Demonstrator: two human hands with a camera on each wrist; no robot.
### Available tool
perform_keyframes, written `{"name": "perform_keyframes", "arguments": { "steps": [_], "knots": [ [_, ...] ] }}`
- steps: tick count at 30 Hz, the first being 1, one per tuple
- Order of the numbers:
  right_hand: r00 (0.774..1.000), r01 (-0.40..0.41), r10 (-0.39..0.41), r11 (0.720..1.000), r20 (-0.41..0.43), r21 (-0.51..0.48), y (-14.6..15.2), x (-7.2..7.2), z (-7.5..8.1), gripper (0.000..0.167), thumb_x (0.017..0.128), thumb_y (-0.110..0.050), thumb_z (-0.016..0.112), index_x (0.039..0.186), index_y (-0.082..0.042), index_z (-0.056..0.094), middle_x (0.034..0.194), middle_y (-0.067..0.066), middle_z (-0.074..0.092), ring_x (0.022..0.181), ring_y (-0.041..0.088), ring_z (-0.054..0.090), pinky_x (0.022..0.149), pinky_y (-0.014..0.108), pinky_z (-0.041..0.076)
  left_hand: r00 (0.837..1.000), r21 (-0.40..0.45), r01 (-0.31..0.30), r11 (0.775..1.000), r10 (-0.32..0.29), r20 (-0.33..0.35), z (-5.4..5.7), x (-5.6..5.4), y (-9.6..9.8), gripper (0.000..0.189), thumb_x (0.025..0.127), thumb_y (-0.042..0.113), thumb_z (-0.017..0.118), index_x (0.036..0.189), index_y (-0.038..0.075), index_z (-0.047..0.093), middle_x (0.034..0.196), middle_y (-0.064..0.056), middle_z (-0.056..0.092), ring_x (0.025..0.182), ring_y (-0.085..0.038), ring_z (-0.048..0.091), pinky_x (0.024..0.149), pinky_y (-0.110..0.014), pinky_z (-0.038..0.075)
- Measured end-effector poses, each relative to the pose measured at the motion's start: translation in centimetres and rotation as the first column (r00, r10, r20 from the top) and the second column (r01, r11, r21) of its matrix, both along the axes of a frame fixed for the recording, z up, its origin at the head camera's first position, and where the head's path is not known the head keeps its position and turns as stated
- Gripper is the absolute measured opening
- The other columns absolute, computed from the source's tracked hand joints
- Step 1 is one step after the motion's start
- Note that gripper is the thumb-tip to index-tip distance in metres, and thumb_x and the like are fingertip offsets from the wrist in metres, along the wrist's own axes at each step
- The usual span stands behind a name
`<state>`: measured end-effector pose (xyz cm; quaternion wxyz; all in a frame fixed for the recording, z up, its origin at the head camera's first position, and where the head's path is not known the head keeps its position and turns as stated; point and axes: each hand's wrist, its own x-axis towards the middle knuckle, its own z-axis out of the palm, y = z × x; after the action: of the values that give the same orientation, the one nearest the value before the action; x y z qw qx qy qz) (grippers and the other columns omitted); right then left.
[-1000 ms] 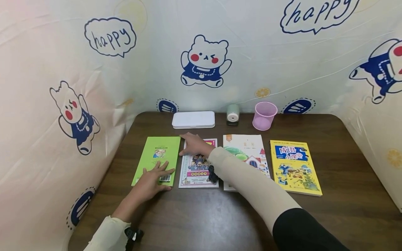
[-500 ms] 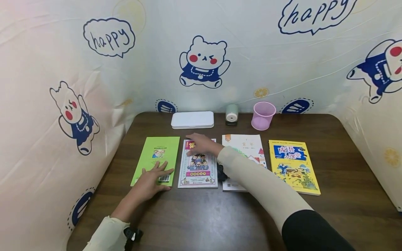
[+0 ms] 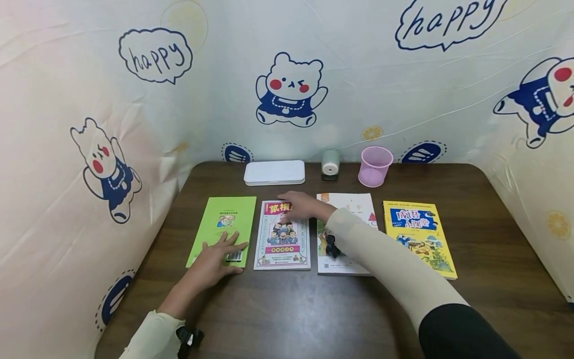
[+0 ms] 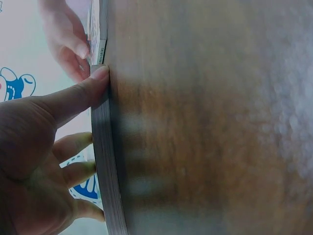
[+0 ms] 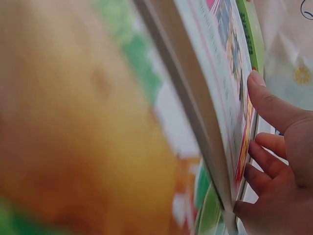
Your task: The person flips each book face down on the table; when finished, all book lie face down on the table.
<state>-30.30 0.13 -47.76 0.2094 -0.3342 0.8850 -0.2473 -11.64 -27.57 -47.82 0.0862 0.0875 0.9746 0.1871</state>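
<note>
My left hand (image 3: 218, 255) rests on the lower part of a green book (image 3: 233, 209), fingers spread. In the left wrist view its thumb touches the corner of the book's page edge (image 4: 108, 166). Over the top right of a pink-and-white book (image 3: 282, 252) lies my right hand (image 3: 305, 206), covering part of the title. The right wrist view has the thumb and loosely bent fingers of that hand (image 5: 288, 152) along this book's far end; whether they touch it is hard to tell. Both hands seem to grip nothing.
A white illustrated book (image 3: 341, 268), partly under my right forearm, and a yellow book (image 3: 417, 239) continue the row to the right. Behind stand a white flat case (image 3: 274, 173), a small green-and-black device (image 3: 330, 167) and a pink cup (image 3: 374, 169). Patterned cloth hangs behind the table.
My right hand has moved right, from the gap beside the green book across the top of the pink-and-white book, uncovering its title. My left hand stays on the green book.
</note>
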Motion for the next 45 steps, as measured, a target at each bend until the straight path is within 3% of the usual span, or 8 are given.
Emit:
{"name": "perform_keyframes", "arguments": {
  "steps": [8,16,23,27,31,38,45],
  "knots": [
    [1.0,0.007,-0.007,1.0,-0.004,0.025,2.3,-0.5,-0.1,0.088,0.09,-0.039,0.082,0.16,-0.01,0.037,0.162,0.012,0.041,0.15,0.031,0.037,0.122,0.046,0.032,1.0,0.006,-0.003,1.0,0.003,0.002,-0.1,0.0,0.0,0.069,0.081,0.03,0.089,0.144,0.026,0.063,0.163,-0.012,0.038,0.154,-0.046,0.023,0.11,-0.084,0.007],
    [0.998,0.027,-0.02,0.994,-0.064,0.105,3.9,-0.3,0.4,0.085,0.088,-0.041,0.082,0.157,-0.01,0.044,0.162,0.012,0.042,0.153,0.03,0.033,0.125,0.064,0.006,1.0,-0.005,0.006,1.0,-0.006,0.006,0.0,-0.1,0.0,0.069,0.081,0.029,0.089,0.144,0.026,0.062,0.164,-0.013,0.037,0.154,-0.046,0.021,0.109,-0.085,0.007],
    [0.995,0.083,-0.075,0.99,-0.069,0.116,5.2,-0.6,-0.1,0.077,0.089,-0.041,0.081,0.154,-0.015,0.05,0.152,0.011,0.048,0.142,0.028,0.046,0.126,0.059,0.012,0.999,-0.021,0.028,0.999,-0.027,0.016,0.4,-0.1,0.9,0.07,0.081,0.033,0.089,0.144,0.017,0.063,0.163,-0.021,0.035,0.152,-0.052,0.019,0.109,-0.084,0.012],
    [0.994,0.096,-0.091,0.991,-0.058,0.091,5.6,-0.7,-0.3,0.075,0.089,-0.04,0.082,0.153,-0.016,0.052,0.15,0.011,0.049,0.139,0.03,0.048,0.123,0.053,0.028,0.999,-0.047,0.035,0.998,-0.034,0.017,0.6,0.1,2.0,0.074,0.081,0.036,0.089,0.144,0.008,0.061,0.162,-0.029,0.032,0.152,-0.054,0.018,0.114,-0.078,0.018],
    [0.993,0.11,-0.108,0.992,-0.039,0.062,5.9,-0.8,-0.6,0.073,0.088,-0.039,0.083,0.151,-0.016,0.054,0.147,0.011,0.049,0.136,0.029,0.049,0.115,0.047,0.041,0.999,-0.063,0.043,0.997,-0.043,-0.001,0.7,0.0,3.0,0.078,0.082,0.037,0.088,0.143,-0.001,0.058,0.163,-0.029,0.031,0.154,-0.047,0.019,0.119,-0.069,0.02],
    [0.991,0.135,-0.135,0.991,-0.001,0.029,6.0,-1.1,-1.0,0.069,0.088,-0.036,0.084,0.149,-0.017,0.057,0.146,0.01,0.05,0.136,0.028,0.048,0.116,0.046,0.04,0.997,-0.039,0.083,0.996,-0.083,0.009,0.4,-0.1,4.1,0.089,0.084,0.042,0.086,0.153,0.002,0.047,0.166,-0.021,0.031,0.157,-0.04,0.016,0.124,-0.059,0.017],
    [0.987,0.16,-0.161,0.987,0.028,0.031,5.8,-0.9,-0.8,0.068,0.087,-0.034,0.085,0.148,-0.018,0.058,0.148,0.009,0.049,0.14,0.028,0.045,0.118,0.047,0.038,0.995,-0.115,0.102,0.988,-0.1,0.027,0.5,-0.1,4.6,0.093,0.082,0.048,0.085,0.156,0.007,0.045,0.166,-0.018,0.03,0.158,-0.041,0.01,0.125,-0.06,0.013]
  ]
}}
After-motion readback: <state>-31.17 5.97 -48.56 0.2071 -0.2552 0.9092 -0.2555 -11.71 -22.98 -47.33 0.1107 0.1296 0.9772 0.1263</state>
